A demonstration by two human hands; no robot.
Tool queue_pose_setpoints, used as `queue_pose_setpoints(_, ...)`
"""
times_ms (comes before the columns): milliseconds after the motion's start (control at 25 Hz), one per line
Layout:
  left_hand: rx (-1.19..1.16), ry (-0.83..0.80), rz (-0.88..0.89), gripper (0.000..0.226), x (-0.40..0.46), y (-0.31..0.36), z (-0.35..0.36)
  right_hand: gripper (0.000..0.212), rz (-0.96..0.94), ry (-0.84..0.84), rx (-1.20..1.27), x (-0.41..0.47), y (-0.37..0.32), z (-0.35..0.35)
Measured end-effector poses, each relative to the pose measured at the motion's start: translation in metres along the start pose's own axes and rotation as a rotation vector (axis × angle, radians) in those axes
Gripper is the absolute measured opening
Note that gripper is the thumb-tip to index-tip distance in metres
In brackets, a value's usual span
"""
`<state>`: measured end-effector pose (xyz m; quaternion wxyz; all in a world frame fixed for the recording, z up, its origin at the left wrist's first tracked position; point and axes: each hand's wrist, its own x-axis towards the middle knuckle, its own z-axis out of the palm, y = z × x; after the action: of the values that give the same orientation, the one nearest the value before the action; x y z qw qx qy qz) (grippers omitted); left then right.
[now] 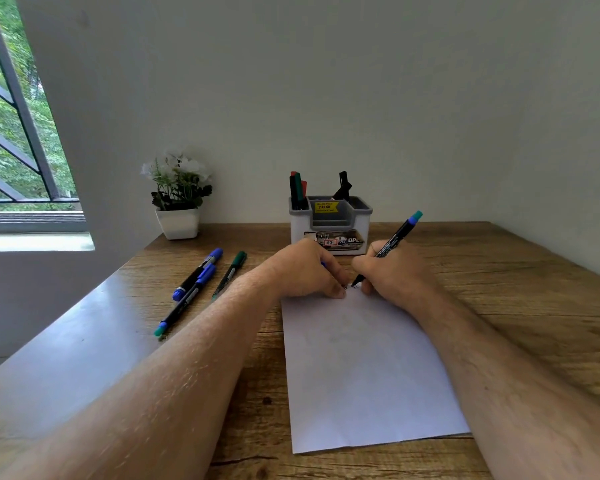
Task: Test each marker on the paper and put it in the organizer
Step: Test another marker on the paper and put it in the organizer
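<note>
Marker (392,242) under test on paper (364,368) — right hand (392,271) grips it, left hand (305,268) pinches its cap — several already in organizer (329,223), three left on bench (499,271).

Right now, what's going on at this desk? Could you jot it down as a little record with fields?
Activity: right hand holds a marker, tip on the paper
Left hand: rests on the paper's far edge, fingers curled round something blue, probably a cap
Waiting markers: three lie on the desk, left of the paper
Organizer: behind the hands, several markers standing in it
Also there: potted plant, far left
</note>
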<state>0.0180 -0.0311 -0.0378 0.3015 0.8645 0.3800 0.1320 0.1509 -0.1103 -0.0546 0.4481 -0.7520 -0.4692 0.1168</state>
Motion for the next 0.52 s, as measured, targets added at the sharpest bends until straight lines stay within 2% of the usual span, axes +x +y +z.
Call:
queue_pose_setpoints(160,0.0,-0.012,-0.007,0.017,-0.0015,0.0008,-0.0003,0.019,-0.011,0.05,-0.012,0.0032,0.0017,-0.0003)
queue_pose_setpoints(320,-0.005,-0.01,-0.012,0.018,-0.0019,0.0017,-0.0003,0.024,-0.024,-0.011,0.003,0.0048,0.004,-0.0009)
queue_pose_setpoints(520,0.029,-0.013,0.004,0.016,-0.0025,0.0014,-0.0008,0.024,0.021,0.086,0.004,0.0091,0.0034,-0.0011)
